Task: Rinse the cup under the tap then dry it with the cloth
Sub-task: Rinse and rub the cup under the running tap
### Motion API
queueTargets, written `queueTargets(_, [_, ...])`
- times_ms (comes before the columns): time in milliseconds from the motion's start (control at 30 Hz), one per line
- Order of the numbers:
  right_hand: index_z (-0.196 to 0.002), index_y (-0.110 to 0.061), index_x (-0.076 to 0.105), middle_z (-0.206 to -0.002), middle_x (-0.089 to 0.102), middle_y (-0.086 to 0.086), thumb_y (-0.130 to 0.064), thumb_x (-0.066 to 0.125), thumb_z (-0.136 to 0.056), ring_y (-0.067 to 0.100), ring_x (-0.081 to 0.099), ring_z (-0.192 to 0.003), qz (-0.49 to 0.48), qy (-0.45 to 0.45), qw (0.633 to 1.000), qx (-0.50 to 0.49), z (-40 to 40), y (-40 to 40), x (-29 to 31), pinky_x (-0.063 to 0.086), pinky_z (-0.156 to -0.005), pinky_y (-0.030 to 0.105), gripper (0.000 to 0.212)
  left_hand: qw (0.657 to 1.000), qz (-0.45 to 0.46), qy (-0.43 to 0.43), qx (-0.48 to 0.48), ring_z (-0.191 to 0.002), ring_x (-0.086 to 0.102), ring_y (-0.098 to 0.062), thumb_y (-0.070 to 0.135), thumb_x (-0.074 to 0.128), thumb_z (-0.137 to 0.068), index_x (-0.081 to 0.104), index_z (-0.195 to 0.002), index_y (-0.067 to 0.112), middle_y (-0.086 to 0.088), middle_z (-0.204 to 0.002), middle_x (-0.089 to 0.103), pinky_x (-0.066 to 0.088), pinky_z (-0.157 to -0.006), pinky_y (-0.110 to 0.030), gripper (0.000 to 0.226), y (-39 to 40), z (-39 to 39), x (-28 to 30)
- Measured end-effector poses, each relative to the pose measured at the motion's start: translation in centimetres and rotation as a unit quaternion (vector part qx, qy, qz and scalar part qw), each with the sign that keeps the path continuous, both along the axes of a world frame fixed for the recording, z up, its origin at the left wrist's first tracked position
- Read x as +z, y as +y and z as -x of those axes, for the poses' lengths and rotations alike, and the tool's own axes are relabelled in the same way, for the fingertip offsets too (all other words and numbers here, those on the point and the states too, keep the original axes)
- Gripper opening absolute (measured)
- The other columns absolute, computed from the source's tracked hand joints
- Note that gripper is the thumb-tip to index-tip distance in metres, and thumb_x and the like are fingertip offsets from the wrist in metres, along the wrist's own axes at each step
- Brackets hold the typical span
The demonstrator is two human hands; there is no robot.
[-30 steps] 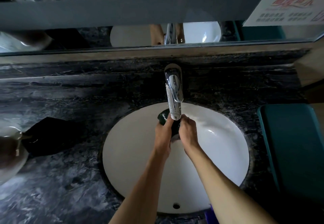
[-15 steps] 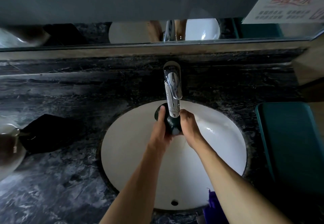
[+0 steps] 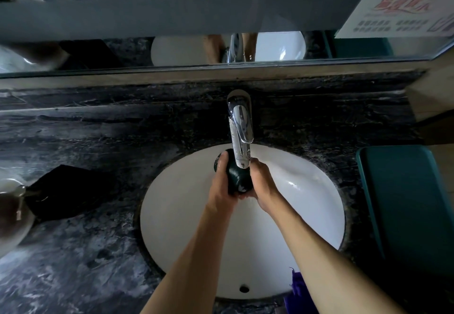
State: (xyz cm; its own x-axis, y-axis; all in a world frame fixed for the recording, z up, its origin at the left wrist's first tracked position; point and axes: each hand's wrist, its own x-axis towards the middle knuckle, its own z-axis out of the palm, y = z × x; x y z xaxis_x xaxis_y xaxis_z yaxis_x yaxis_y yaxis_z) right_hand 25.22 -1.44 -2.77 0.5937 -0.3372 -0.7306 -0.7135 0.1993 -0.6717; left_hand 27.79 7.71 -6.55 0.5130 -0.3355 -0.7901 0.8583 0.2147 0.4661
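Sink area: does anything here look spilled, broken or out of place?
Nothing stands out. Both hands, left hand and right hand, hold the dark cup under the tap over the white basin. A dark cloth lies crumpled on the marble counter.

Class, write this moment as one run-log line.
stage: rinse | cup: under tap, over sink | left hand: holding | right hand: holding | cloth: on counter, untouched

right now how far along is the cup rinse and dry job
Done: the dark cup is at the tap. In hand: left hand and right hand grip it under the spout, over the sink; running water isn't clearly visible. Left: drying, with the dark cloth untouched on the counter.
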Motion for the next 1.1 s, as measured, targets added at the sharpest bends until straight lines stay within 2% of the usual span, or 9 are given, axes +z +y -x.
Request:
queueTargets(167, [-0.101, -0.02, 0.062, -0.099, 0.073, 0.011, -0.052, 0.045, -0.091, 0.031, 0.07, -0.094, 0.091, 0.003, 0.996, 0.024, 0.3, 0.5, -0.3, 0.063, -0.08, 0.053, 0.037, 0.993, -0.102, 0.016, 0.065, -0.069, 0.072, -0.022, 0.059, 0.063, -0.093, 0.072, -0.115, 0.0, -0.009, -0.081, 0.073, 0.057, -0.054, -0.033, 0.063, -0.9, 0.1, 0.0])
queueTargets(300, [-0.101, -0.026, 0.059, -0.088, 0.069, -0.008, -0.051, 0.062, -0.094, 0.023, 0.069, -0.09, 0.132, -0.044, 0.99, -0.009, 1.1, 1.5, -0.2, 0.062, -0.078, 0.044, 0.026, 0.988, -0.145, -0.016, 0.058, -0.066, 0.065, -0.02, 0.052, 0.066, -0.094, 0.071, -0.086, 0.009, -0.005, -0.076, 0.067, 0.052, -0.054, -0.027, 0.043, -1.8, 0.2, 0.8])
queueTargets(433, [-0.103, -0.023, 0.057, -0.096, 0.071, -0.004, -0.052, 0.064, -0.091, 0.019, 0.069, -0.091, 0.136, -0.067, 0.986, -0.064, 1.9, 2.8, -0.7, 0.057, -0.076, 0.038, 0.032, 0.985, -0.161, -0.049, 0.029, -0.06, 0.062, -0.016, 0.047, 0.066, -0.093, 0.065, -0.074, 0.012, -0.001, -0.069, 0.064, 0.051, -0.054, -0.026, 0.041, -1.8, 0.3, 1.2])
queueTargets(567, [-0.085, -0.017, 0.057, -0.087, 0.07, 0.015, -0.055, 0.042, -0.087, 0.038, 0.068, -0.082, 0.084, -0.012, 0.993, -0.082, 1.2, 1.8, -1.1, 0.049, -0.062, 0.041, 0.041, 0.995, -0.082, -0.047, 0.027, -0.061, 0.06, -0.023, 0.052, 0.065, -0.092, 0.072, -0.075, 0.019, -0.008, -0.074, 0.062, 0.045, -0.051, -0.028, 0.038, -0.8, 0.8, 1.0])
queueTargets(633, [-0.096, -0.017, 0.061, -0.098, 0.069, 0.02, -0.064, 0.03, -0.084, 0.042, 0.068, -0.089, 0.084, 0.009, 0.996, -0.034, 0.7, 1.2, -1.0, 0.05, -0.063, 0.043, 0.057, 0.998, -0.059, -0.023, 0.029, -0.056, 0.055, -0.026, 0.061, 0.055, -0.094, 0.071, -0.068, 0.022, -0.01, -0.067, 0.059, 0.041, -0.047, -0.026, 0.05, -0.7, 1.1, 1.1])
queueTargets(733, [-0.121, -0.025, 0.053, -0.104, 0.06, 0.004, -0.059, 0.029, -0.101, 0.03, 0.063, -0.091, 0.111, -0.027, 0.99, 0.08, 1.3, 0.9, -0.6, 0.053, -0.071, 0.042, 0.046, 0.997, -0.025, 0.05, 0.049, -0.051, 0.055, -0.027, 0.064, 0.042, -0.096, 0.065, -0.064, 0.02, -0.009, -0.06, 0.057, 0.038, -0.046, -0.024, 0.059, -0.6, 0.5, 1.5])
queueTargets(833, [-0.122, -0.038, 0.051, -0.096, 0.063, -0.008, -0.05, 0.05, -0.1, 0.013, 0.059, -0.075, 0.092, -0.082, 0.986, 0.11, 2.6, 0.6, -1.4, 0.046, -0.055, 0.028, 0.025, 0.991, -0.013, 0.116, 0.066, -0.052, 0.062, -0.028, 0.068, 0.036, -0.094, 0.064, -0.074, 0.015, -0.009, -0.058, 0.064, 0.038, -0.054, -0.029, 0.063, -0.1, -0.4, 1.2])
queueTargets(1000, [-0.127, -0.038, 0.051, -0.116, 0.07, -0.004, -0.06, 0.064, -0.083, 0.02, 0.067, -0.103, 0.128, -0.069, 0.98, 0.135, 2.1, 1.5, -0.9, 0.058, -0.086, 0.044, 0.051, 0.973, 0.034, 0.199, 0.113, -0.088, 0.065, -0.031, 0.068, 0.04, -0.094, 0.071, -0.093, 0.008, -0.015, -0.075, 0.075, 0.048, -0.08, -0.039, 0.068, 0.4, -0.8, 0.6])
queueTargets(1100, [-0.127, -0.02, 0.052, -0.121, 0.07, 0.014, -0.042, 0.051, -0.101, 0.038, 0.064, -0.111, 0.229, -0.039, 0.965, 0.121, 1.1, 1.8, -0.4, 0.052, -0.092, 0.049, 0.034, 0.974, 0.044, 0.188, 0.119, -0.083, 0.066, -0.028, 0.053, 0.043, -0.095, 0.068, -0.088, 0.009, -0.011, -0.08, 0.069, 0.052, -0.078, -0.037, 0.052, -0.3, -0.6, 0.6])
